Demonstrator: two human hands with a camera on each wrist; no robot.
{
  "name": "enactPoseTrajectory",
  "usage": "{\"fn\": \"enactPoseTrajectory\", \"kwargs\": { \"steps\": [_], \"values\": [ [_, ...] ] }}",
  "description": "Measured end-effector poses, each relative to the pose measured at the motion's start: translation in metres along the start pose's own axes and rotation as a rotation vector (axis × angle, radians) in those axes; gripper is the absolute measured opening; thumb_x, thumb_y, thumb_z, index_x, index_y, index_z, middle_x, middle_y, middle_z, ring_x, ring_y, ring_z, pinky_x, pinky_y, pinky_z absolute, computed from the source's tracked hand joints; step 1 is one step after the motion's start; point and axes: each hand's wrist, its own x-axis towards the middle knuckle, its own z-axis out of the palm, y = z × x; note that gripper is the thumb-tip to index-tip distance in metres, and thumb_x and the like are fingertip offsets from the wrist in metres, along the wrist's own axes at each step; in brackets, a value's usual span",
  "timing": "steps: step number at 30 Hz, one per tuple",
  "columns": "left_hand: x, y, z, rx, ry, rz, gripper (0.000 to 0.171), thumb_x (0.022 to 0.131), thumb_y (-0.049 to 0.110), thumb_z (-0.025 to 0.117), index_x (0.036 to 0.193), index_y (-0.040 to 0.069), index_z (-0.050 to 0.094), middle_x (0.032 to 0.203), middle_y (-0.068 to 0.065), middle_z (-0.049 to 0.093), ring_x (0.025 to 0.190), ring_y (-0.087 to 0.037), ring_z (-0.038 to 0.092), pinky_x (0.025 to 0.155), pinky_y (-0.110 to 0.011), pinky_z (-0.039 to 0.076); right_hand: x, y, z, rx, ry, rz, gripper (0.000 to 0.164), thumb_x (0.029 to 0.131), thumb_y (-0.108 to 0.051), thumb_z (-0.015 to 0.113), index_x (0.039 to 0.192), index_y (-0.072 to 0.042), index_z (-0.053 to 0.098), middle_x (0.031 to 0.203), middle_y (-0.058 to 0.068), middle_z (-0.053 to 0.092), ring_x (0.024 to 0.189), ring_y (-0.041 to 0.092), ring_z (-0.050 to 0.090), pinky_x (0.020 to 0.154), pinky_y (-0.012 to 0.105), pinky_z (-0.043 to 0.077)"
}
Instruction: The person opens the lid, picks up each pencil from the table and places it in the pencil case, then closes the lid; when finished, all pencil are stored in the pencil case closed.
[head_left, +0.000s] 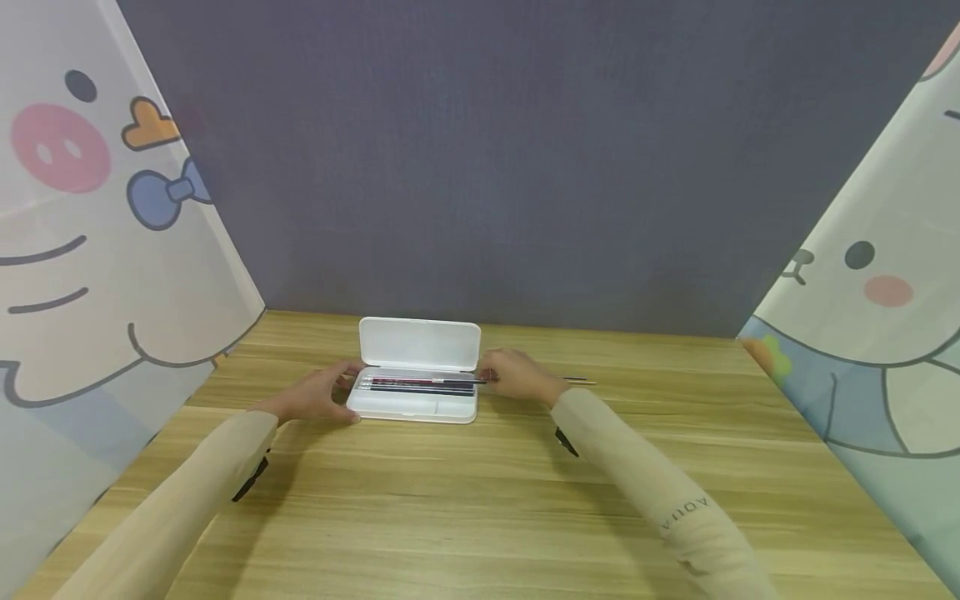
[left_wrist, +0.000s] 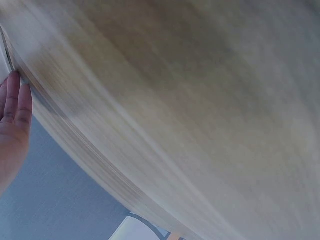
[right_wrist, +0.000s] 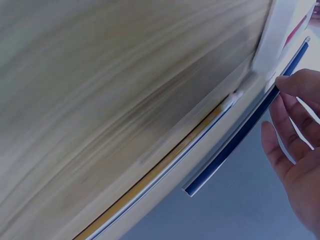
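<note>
A white pencil case (head_left: 393,405) lies with its lid (head_left: 420,342) raised at the back. Several dark pencils (head_left: 420,390) and a reddish one lie side by side in it. My left hand (head_left: 318,393) holds the case's left end, thumb at the front corner, fingers at the back; the left wrist view shows only its fingers at the edge. At the right end, my right hand (head_left: 517,375) pinches a dark blue pencil (right_wrist: 242,128) between thumb and fingers. This pencil's left part reaches over the case. A golden-sided pencil (right_wrist: 160,167) lies on the table near that hand.
The wood-grain table (head_left: 450,500) ends at a dark grey panel (head_left: 495,167) behind the case. Cartoon-printed sheets stand along the left (head_left: 112,317) and right (head_left: 862,350) sides. A small front compartment of the case has a divider.
</note>
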Motion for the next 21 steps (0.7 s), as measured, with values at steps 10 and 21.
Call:
{"fn": "enactPoseTrajectory", "kwargs": {
  "steps": [10,21],
  "values": [
    [0.000,0.003,0.000,-0.011,-0.003,-0.006,0.077,0.070,0.019,0.079,0.130,0.000,0.035,0.125,-0.029,0.049,0.109,-0.041,0.053,0.088,-0.051,0.045,0.033,-0.022,0.007,0.015,-0.077,-0.009,0.016,0.075,0.001,0.062,0.087,-0.008,0.067,0.079,0.001,0.062,0.072,0.010,0.051,0.068,0.024,0.044],
    [0.001,0.003,0.000,-0.018,-0.012,0.005,0.076,0.070,0.017,0.078,0.129,-0.002,0.034,0.126,-0.031,0.047,0.110,-0.042,0.053,0.090,-0.052,0.044,0.066,-0.044,0.017,0.001,-0.112,0.000,0.017,0.077,0.000,0.061,0.089,-0.009,0.070,0.080,0.000,0.065,0.075,0.011,0.054,0.074,0.024,0.045]
  ]
}}
